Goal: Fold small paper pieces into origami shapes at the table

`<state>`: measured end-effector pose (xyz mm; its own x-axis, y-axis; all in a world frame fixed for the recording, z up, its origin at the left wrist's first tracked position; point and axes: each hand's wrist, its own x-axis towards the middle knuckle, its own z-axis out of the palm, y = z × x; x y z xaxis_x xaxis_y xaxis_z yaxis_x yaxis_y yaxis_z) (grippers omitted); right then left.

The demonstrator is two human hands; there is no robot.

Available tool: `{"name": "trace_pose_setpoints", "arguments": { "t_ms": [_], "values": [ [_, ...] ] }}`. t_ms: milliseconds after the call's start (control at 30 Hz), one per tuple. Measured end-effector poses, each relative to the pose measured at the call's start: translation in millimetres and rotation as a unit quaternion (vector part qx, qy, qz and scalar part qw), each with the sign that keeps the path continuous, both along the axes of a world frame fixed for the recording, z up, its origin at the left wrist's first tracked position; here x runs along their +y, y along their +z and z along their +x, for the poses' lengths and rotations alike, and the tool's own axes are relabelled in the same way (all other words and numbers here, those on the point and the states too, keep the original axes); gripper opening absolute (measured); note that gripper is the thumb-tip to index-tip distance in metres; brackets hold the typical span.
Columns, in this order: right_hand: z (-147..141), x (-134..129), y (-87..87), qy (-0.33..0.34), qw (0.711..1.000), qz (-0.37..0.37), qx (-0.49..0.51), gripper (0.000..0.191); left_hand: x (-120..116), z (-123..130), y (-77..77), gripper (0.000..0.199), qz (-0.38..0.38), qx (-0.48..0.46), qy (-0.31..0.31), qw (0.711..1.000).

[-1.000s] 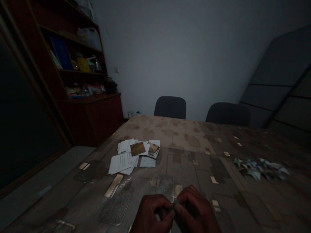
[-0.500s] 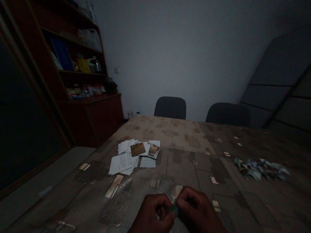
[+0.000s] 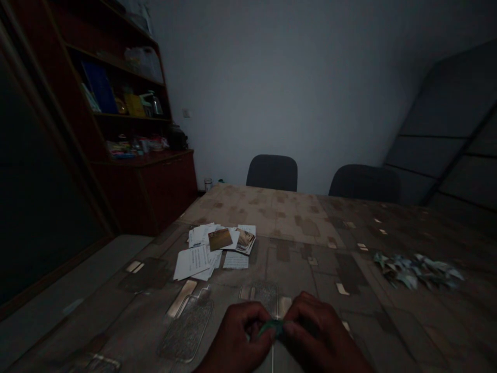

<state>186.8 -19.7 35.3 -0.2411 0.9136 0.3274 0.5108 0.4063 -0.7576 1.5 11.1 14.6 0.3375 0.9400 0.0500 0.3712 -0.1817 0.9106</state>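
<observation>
dim light leaves the pale wall (image 3: 291, 93) grey and the red-brown cabinet (image 3: 166, 178) nearly black, with two dark chairs (image 3: 272, 172) (image 3: 364, 181) beyond the far edge of our patterned counter (image 3: 285, 212). low over its near side, roughly midway across, we have a small green piece (image 3: 274, 326) between our two hands. our left hand (image 3: 243, 334) pinches one end between thumb and forefinger, its other fingers curled in; our right hand (image 3: 318, 331) pinches the opposite end, and the fingertips of both almost meet. we cannot tell whether the piece touches the counter or make out its exact shape.

it looks like thin paper or something similar, so we judge it very light and soft, easy to bend and quick to crumple or tear if pulled hard. the two ends are the sensible hold, with a light pinch and the middle left slack; its smallness gives our fingers little to grip.

towards the left edge lies a loose spread of printed cards (image 3: 194, 260), with a brown picture card (image 3: 220, 239) on top. well apart, over on the right side, sits a heap of crumpled-looking pale green pieces (image 3: 409, 270).
</observation>
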Motion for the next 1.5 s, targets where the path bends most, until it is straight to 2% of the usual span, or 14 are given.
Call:
{"name": "trace_pose_setpoints", "arguments": {
  "t_ms": [100, 233, 400, 567, 700, 833, 933, 1033, 1100, 1267, 1367, 1500],
  "values": [
    [-0.5, 0.6, -4.5, -0.017, 0.999, -0.036, 0.008, 0.021, 4.1, 0.1, 2.3, 0.011, -0.019, -0.011, 0.020, 1.000],
    [-2.8, 0.8, -11.9, -0.031, 0.997, -0.067, 0.025, 0.018, 6.5, -1.6, 2.5, 0.005, -0.032, -0.007, 0.010, 0.999],
    [-2.1, 3.2, -17.0, -0.037, 0.989, -0.127, 0.069, 0.019, 8.4, -5.8, 9.8, 0.016, -0.095, -0.059, -0.025, 0.993],
    [2.0, 4.9, -6.4, -0.022, 0.993, -0.117, 0.011, 0.021, 9.7, -8.2, 14.4, 0.018, -0.111, -0.073, -0.045, 0.990],
    [4.0, 2.5, -0.8, -0.020, 0.993, -0.108, -0.029, 0.023, 8.4, -8.6, 13.3, 0.012, -0.076, -0.034, -0.028, 0.996],
    [2.1, 2.1, -12.2, -0.004, 0.995, -0.065, -0.077, 0.010, 3.7, -7.8, 16.1, 0.011, -0.029, 0.016, -0.022, 0.999],
    [0.3, 3.3, -21.7, 0.007, 0.995, -0.037, -0.091, 0.023, 1.6, -6.5, 20.5, 0.013, -0.029, 0.030, -0.029, 0.999],
    [0.0, 4.2, -22.4, -0.004, 0.995, -0.043, -0.087, 0.028, 3.9, -6.1, 21.0, 0.015, -0.058, 0.005, -0.011, 0.998],
    [-0.1, 4.5, -18.5, -0.008, 0.996, -0.058, -0.072, 0.032, 7.4, -7.1, 17.3, 0.018, -0.087, -0.035, -0.014, 0.995],
    [-0.5, 5.5, -8.3, 0.000, 0.995, -0.101, 0.017, 0.042, 16.9, -12.0, 0.7, 0.022, -0.160, -0.156, -0.089, 0.971],
    [1.0, 6.5, -8.9, 0.011, 0.991, -0.126, 0.052, 0.046, 20.7, -13.5, -4.8, 0.023, -0.171, -0.173, -0.100, 0.965],
    [2.9, 8.4, -14.8, 0.028, 0.971, -0.206, 0.115, 0.045, 24.9, -12.9, -3.7, 0.029, -0.169, -0.173, -0.086, 0.967]
  ]
}}
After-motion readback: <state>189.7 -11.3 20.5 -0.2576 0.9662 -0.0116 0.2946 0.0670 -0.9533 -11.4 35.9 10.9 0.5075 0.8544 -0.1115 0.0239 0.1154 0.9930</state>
